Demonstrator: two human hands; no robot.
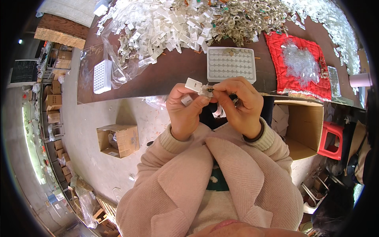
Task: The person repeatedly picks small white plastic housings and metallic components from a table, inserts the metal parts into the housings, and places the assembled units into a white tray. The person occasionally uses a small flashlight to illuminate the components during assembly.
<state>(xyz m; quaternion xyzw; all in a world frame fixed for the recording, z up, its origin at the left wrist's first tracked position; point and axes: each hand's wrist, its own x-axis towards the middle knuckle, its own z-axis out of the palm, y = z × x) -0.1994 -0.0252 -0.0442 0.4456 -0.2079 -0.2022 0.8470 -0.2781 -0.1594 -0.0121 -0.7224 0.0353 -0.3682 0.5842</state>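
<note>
Just past the near table edge, my left hand (pixel 182 112) is closed on a small white plastic housing (pixel 193 84), held between thumb and fingers. A second white piece (pixel 186 100) shows within the same hand. Against the housing lies a small clear part with metallic bits (pixel 207 90). My right hand (pixel 241 100) pinches at this clear part with thumb and forefinger; its other fingers are curled. The fingertips hide part of it. Beyond my hands sits a white tray with rows of round pockets (pixel 231 65), a few small pieces along its far edge.
White housings (pixel 173 27) and brassy-clear parts (pixel 244 21) are heaped at the back. To the right, a red cloth (pixel 279 77) bears clear plastic bits. Stacked white trays (pixel 102 77) stand left. Below are cardboard boxes (pixel 128 140) (pixel 304 128) and a red stool (pixel 321 150).
</note>
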